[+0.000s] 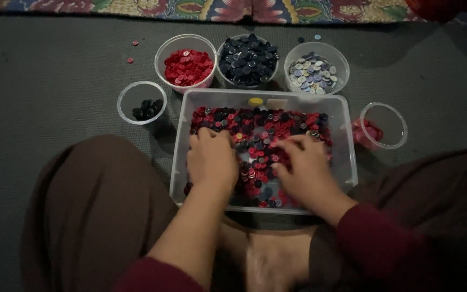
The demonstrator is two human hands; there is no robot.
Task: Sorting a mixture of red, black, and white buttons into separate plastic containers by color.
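Note:
A clear rectangular plastic tub [347, 157] sits on the floor between my knees, filled with mixed red, pink and dark buttons [260, 127]. My left hand [211, 159] rests palm down on the buttons in the tub's left half, fingers curled forward. My right hand [306, 170] lies on the buttons in the right half, fingers spread toward the middle. Whether either hand pinches a button is hidden under the fingers.
Behind the tub stand three round clear bowls: red buttons [187, 67], dark blue buttons [248, 59], pale blue and white buttons [313, 73]. A small cup with black buttons [146, 108] is at left, a tipped cup with pink buttons [371, 132] at right. Loose buttons [131, 59] lie on the grey mat.

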